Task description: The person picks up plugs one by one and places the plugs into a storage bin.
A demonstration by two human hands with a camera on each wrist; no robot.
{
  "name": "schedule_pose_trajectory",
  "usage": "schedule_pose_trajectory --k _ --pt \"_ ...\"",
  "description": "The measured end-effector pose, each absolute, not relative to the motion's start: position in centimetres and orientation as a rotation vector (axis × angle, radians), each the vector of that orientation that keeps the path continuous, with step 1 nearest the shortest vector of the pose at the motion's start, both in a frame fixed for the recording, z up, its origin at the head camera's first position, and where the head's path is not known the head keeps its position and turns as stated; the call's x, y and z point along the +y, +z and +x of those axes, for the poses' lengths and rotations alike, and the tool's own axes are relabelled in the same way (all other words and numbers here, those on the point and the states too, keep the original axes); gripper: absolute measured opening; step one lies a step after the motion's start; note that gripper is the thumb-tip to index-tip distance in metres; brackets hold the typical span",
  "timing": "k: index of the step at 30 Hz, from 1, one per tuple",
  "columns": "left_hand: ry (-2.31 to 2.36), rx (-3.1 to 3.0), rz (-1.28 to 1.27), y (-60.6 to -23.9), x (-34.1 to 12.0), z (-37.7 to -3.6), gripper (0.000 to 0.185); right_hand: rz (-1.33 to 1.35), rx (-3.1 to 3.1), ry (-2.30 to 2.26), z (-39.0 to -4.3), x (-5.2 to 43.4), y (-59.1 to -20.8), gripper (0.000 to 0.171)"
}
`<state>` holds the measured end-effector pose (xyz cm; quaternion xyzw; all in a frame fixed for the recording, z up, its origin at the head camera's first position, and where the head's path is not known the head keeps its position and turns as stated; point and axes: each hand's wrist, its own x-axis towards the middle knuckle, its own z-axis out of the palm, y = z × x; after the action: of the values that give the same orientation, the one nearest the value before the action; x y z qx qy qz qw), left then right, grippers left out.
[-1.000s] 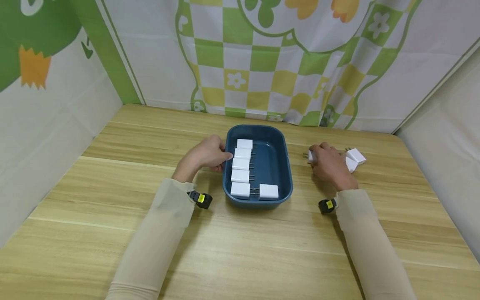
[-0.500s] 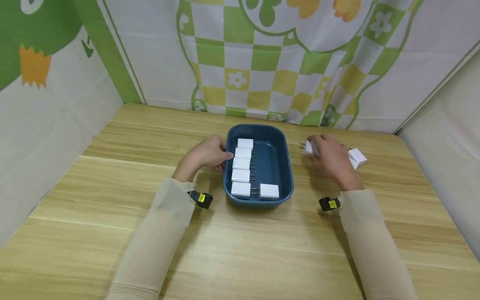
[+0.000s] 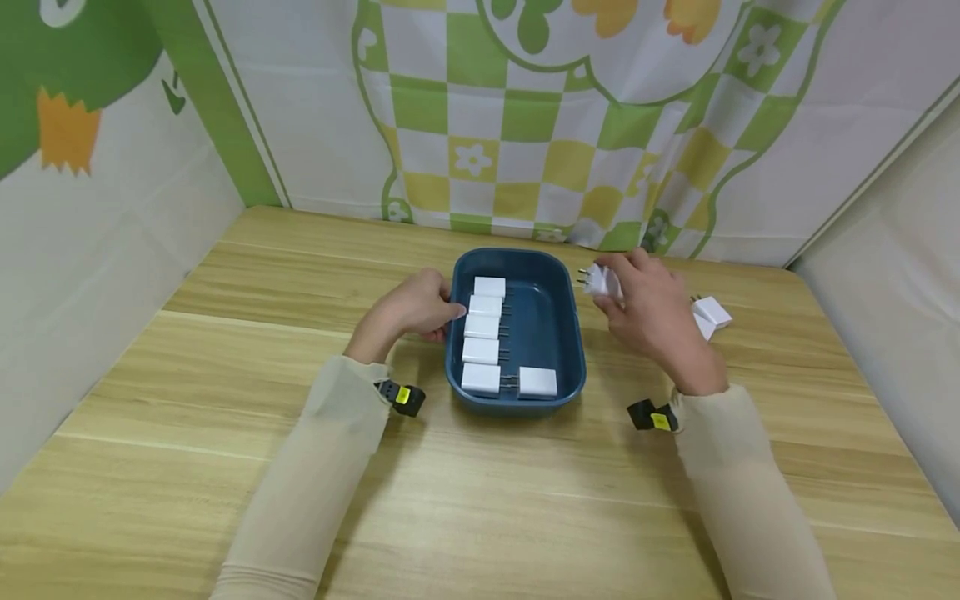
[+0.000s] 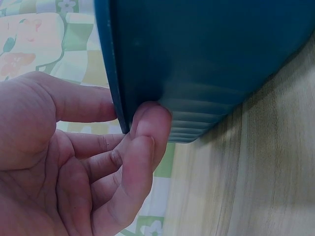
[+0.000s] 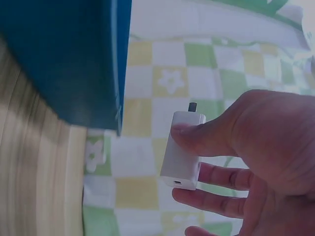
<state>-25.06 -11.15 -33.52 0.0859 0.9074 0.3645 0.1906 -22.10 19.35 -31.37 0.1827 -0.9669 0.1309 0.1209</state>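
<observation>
Right hand [image 3: 651, 321] pinches my small white plastic wall charger [image 3: 603, 282] aloft beside the dark blue plastic tray [image 3: 573, 333]; it looks light, rigid and slick, so I'd grip its flat sides. Left hand [image 3: 411, 312] clasps the tray's rim.

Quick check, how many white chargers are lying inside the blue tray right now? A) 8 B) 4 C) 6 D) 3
C: the head view shows six white chargers in the blue tray, five in a column along its left side and one at the near edge; a seventh is still held by the right hand outside it.
</observation>
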Motion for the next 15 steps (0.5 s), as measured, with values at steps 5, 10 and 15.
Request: schedule_pose_trajectory --k 5,10,15 --pt "1.024 2.552 0.239 -33.5 -11.1 -25.0 0.024 0.610 -2.810 0.401 -21.4 18.3 -31.0 0.043" --pt "1.026 2.550 0.239 -33.6 -11.1 -25.1 0.024 0.644 -2.807 0.400 -20.9 17.8 -31.0 0.043" --pt "1.018 2.554 0.224 -33.5 -11.1 -25.0 0.023 0.667 -2.804 0.399 -20.7 17.4 -31.0 0.044"
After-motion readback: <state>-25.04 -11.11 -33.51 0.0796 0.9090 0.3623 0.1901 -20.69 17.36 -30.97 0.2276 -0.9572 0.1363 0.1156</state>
